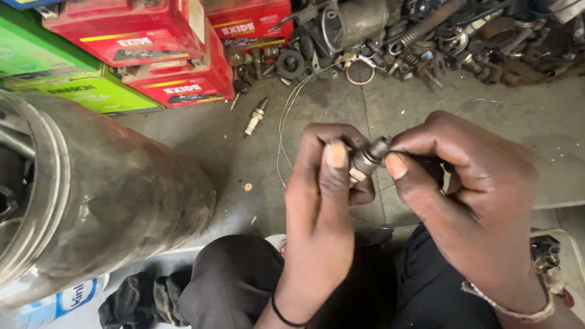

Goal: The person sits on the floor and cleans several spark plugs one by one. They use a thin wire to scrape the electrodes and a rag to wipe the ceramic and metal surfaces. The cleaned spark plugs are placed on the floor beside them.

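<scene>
Far left: a large, dusty rounded metal housing is seen lying on the concrete floor, with a dark rag beside the knee below it.
Upper left: red battery boxes are stacked next to green ones.
Floor, left of centre: a second spark plug is left lying loose, near a thin wire loop.
Left hand: the fingers are closed around the body of a spark plug, thumb laid along it.
Spark plug: held between both hands above the lap, threaded end tilted up to the right.
Right hand: the fingers are pinched shut at the plug's threaded tip.
Top right: a heap of dark metal parts is piled on the floor.
</scene>
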